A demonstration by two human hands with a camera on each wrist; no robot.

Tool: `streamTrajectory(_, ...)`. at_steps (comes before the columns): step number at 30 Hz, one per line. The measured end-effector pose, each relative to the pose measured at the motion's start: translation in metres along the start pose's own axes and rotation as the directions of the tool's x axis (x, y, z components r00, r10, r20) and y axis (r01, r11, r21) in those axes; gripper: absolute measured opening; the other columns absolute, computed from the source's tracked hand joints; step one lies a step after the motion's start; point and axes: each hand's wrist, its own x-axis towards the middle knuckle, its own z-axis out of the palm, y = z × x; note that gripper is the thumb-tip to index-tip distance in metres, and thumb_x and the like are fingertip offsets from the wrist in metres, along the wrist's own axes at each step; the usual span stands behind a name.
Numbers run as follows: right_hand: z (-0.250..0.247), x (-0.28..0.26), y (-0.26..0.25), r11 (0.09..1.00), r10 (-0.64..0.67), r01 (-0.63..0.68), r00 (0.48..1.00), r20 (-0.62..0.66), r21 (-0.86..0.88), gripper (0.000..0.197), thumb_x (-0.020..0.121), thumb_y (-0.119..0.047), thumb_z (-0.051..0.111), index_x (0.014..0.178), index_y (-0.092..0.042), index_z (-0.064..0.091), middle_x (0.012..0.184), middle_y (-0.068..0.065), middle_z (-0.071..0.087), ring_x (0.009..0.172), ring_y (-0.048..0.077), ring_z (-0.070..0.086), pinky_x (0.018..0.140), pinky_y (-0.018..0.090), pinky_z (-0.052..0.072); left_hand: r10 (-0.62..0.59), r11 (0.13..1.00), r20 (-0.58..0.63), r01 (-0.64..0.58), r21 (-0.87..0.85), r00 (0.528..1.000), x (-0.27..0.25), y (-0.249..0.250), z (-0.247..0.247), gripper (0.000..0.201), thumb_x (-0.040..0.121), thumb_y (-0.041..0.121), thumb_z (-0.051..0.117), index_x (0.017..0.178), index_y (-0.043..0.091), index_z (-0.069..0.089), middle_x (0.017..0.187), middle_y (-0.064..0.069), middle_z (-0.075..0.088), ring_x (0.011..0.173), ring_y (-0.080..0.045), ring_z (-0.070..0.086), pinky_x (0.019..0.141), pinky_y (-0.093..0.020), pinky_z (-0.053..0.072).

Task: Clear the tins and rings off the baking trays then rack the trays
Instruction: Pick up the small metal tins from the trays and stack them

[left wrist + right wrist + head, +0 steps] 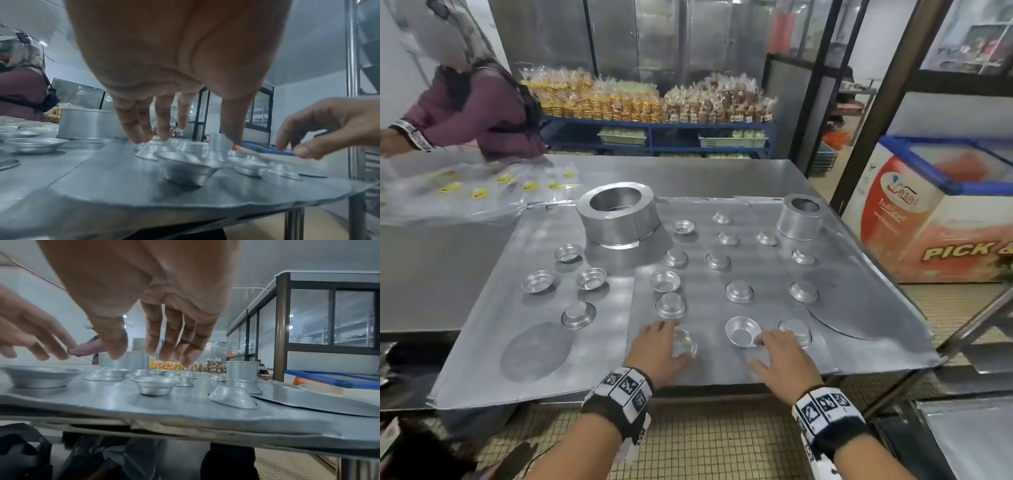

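Two flat metal baking trays, the left tray (482, 342) and the right tray (866, 346), lie overlapped on a steel table. Several small tins are scattered on them, some upright, some upside down. A large ring (616, 214) and a small ring (799, 217) stand at the far edge. My left hand (671, 339) (185, 139) hovers with loosely spread fingers over an upright tin (684, 342) (185, 168), not touching it. My right hand (767, 342) (148, 353) hangs likewise above another upright tin (743, 330) (155, 386), beside an upturned tin (796, 330) (232, 395).
Flat round discs lie on the trays, a left disc (536, 351) and a right disc (835, 308). Another person (482, 109) handles plastic bags (465, 192) at the table's far left. A chest freezer (935, 212) and a metal rack frame (969, 329) stand to the right.
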Motion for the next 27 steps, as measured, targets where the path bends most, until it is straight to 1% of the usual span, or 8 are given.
streamTrajectory(4,0.001,0.034,-0.001,0.997,0.073,-0.074,0.997,0.031,0.033,0.064,0.072,-0.056,0.064,0.128,-0.028,0.051,0.125,-0.009,0.053,0.122,0.018,0.044,0.101,0.033,0.041,-0.081,0.991,0.129,0.066,0.121,0.988,0.017,0.001,0.003,0.099,0.072,0.076,0.062,0.148,0.02,0.031,0.143,-0.006,0.045,0.129,-0.031,0.041,0.106,-0.039,0.04)
streamTrajectory(7,0.006,0.054,0.001,0.998,0.069,-0.069,0.989,0.13,-0.006,0.084,0.063,-0.063,0.068,0.135,-0.029,0.045,0.135,-0.009,0.049,0.127,0.019,0.041,0.103,0.035,0.041,-0.132,0.982,0.184,0.103,0.156,0.974,0.028,0.003,0.011,0.105,0.069,0.08,0.061,0.146,0.015,0.034,0.14,-0.01,0.045,0.127,-0.031,0.041,0.105,-0.04,0.041)
streamTrajectory(12,0.007,0.078,0.01,1.0,0.015,-0.011,0.971,0.238,-0.021,0.108,0.062,-0.066,0.076,0.15,-0.024,0.029,0.151,-0.006,0.034,0.137,0.02,0.032,0.112,0.036,0.033,-0.195,0.976,0.212,0.168,0.137,0.958,0.044,0.008,0.014,0.08,0.071,0.06,0.072,0.131,0.014,0.047,0.13,-0.01,0.046,0.119,-0.033,0.049,0.099,-0.039,0.047)
streamTrajectory(17,0.007,0.098,0.018,0.999,-0.022,0.033,0.931,0.365,-0.026,0.105,0.058,-0.062,0.08,0.145,-0.022,0.036,0.139,-0.001,0.043,0.129,0.024,0.042,0.105,0.041,0.041,-0.227,0.968,0.22,0.245,-0.057,0.949,0.061,0.013,0.014,0.067,0.046,0.054,0.075,0.105,0.029,0.055,0.118,0.0,0.057,0.095,-0.016,0.066,0.085,-0.034,0.059)
streamTrajectory(19,0.007,0.103,0.022,0.999,-0.051,0.049,0.927,0.372,0.015,0.099,0.058,-0.056,0.081,0.141,-0.02,0.04,0.134,0.0,0.045,0.125,0.024,0.046,0.103,0.039,0.043,-0.245,0.941,0.204,0.284,-0.185,0.948,0.069,0.018,0.012,0.071,0.042,0.048,0.081,0.104,0.029,0.054,0.108,0.007,0.064,0.091,-0.009,0.067,0.077,-0.031,0.061)
streamTrajectory(21,0.005,0.107,0.028,0.995,-0.086,0.06,0.927,0.365,0.082,0.098,0.059,-0.048,0.082,0.142,-0.018,0.04,0.135,0.0,0.043,0.125,0.023,0.046,0.103,0.035,0.042,-0.247,0.897,0.193,0.299,-0.326,0.95,0.076,0.024,0.012,0.065,0.051,0.038,0.089,0.105,0.023,0.057,0.099,0.011,0.068,0.09,-0.007,0.068,0.072,-0.024,0.06)
streamTrajectory(23,-0.001,0.113,0.036,0.987,-0.125,0.081,0.933,0.337,0.141,0.098,0.06,-0.043,0.082,0.144,-0.018,0.039,0.14,-0.001,0.041,0.128,0.021,0.044,0.105,0.031,0.04,-0.24,0.863,0.179,0.294,-0.411,0.954,0.082,0.034,0.014,0.047,0.068,0.028,0.085,0.106,0.021,0.058,0.097,0.008,0.068,0.088,-0.01,0.067,0.065,-0.019,0.057)
streamTrajectory(27,-0.018,0.126,0.051,0.96,-0.204,0.136,0.938,0.278,0.246,0.097,0.058,-0.038,0.086,0.143,-0.022,0.042,0.134,-0.002,0.042,0.125,0.017,0.046,0.103,0.028,0.041,-0.267,0.75,0.163,0.311,-0.584,0.95,0.092,0.05,0.03,0.038,0.078,0.023,0.067,0.115,0.024,0.059,0.108,-0.006,0.065,0.097,-0.028,0.067,0.084,-0.048,0.058)
